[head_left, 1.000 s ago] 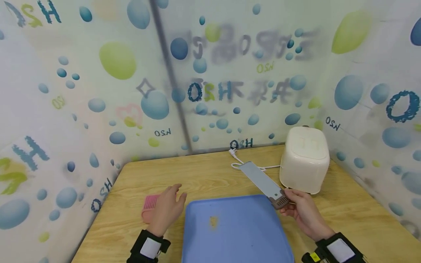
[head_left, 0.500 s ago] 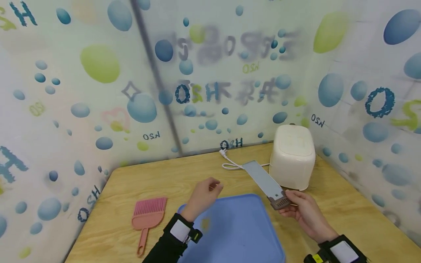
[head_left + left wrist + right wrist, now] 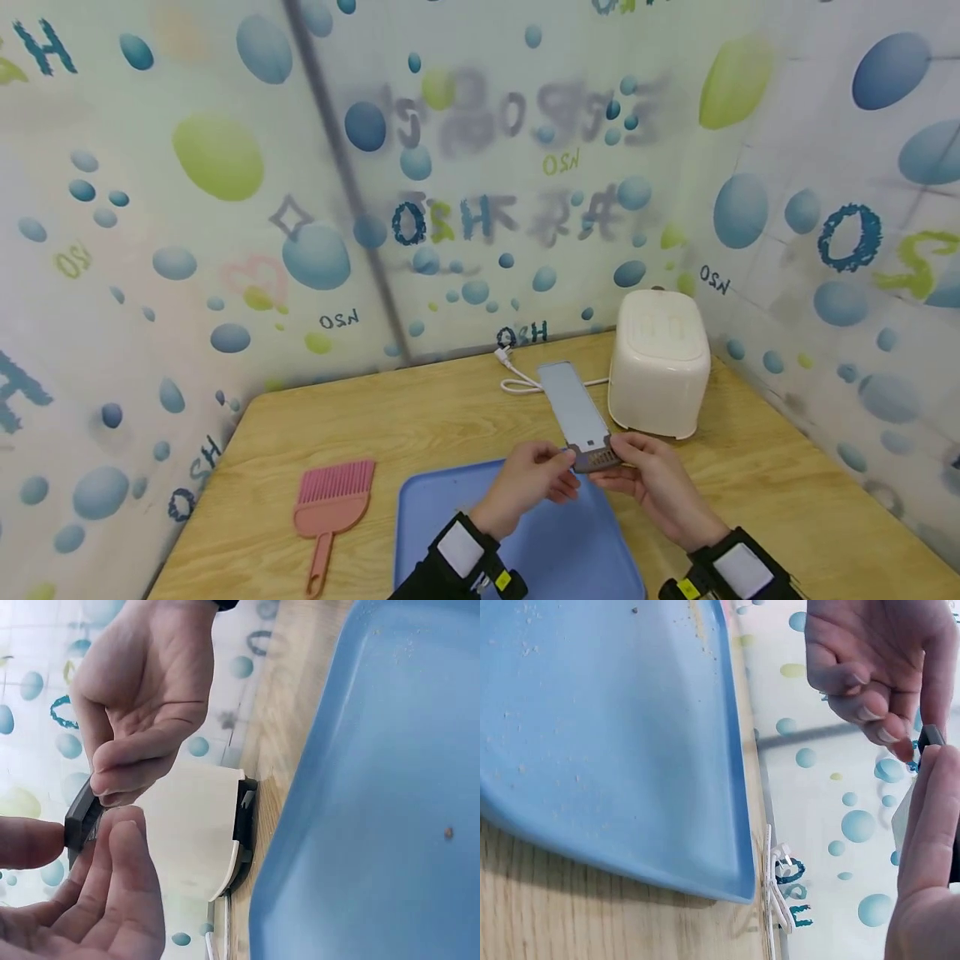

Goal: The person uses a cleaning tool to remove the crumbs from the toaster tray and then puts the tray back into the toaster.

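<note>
Both hands hold a toaster's crumb tray (image 3: 573,404), a long flat grey plate with a slotted brown-grey end. My left hand (image 3: 525,483) pinches the left corner of that end between thumb and fingers. At the right corner, my right hand (image 3: 660,487) grips it with the thumb on top. The plate tilts away from me above the far edge of a blue tray (image 3: 427,512). In the left wrist view the dark end piece (image 3: 78,814) sits between the fingertips of both hands. Crumbs and a small brown bit (image 3: 448,833) lie on the blue tray.
A cream toaster (image 3: 660,362) stands at the back right, near the wall. Its white cord and plug (image 3: 517,375) lie on the wooden table behind the crumb tray. Left of the blue tray lies a pink brush (image 3: 330,512). Patterned sheets rise behind and at both sides.
My left hand has moved right from over the brush, across the blue tray, and taken hold of the crumb tray's end. The crumb tray has come left and turned to point more straight ahead.
</note>
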Tool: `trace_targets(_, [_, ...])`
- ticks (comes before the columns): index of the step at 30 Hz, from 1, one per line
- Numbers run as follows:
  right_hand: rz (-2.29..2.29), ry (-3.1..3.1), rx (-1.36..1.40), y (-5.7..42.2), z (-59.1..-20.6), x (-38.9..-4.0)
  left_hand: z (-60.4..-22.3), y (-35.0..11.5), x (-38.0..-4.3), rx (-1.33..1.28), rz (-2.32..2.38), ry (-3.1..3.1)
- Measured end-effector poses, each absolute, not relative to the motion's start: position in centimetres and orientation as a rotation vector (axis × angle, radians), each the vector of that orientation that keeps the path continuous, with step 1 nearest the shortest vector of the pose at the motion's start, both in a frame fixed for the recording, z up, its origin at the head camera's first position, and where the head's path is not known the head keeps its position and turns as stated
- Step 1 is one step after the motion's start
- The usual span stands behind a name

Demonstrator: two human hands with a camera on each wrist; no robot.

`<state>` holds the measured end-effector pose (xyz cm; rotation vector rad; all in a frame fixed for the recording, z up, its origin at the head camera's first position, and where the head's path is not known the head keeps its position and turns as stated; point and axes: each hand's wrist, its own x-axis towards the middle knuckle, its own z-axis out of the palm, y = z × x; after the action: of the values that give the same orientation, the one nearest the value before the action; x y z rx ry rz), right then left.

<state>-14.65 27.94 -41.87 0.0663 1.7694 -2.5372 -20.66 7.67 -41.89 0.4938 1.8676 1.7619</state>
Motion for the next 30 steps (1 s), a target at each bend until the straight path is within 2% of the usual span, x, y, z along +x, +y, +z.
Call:
trace_targets(15, [-2.463,1.832,0.099,27.4,-42.0,-15.2,-41.1,7.8,-20.7,0.475,1.845,1.889])
trace_targets(30, [-2.307,1.901,-0.073,30.9,-41.7,-13.4,-40.7,9.4,-21.0,0.592,1.736,1.922])
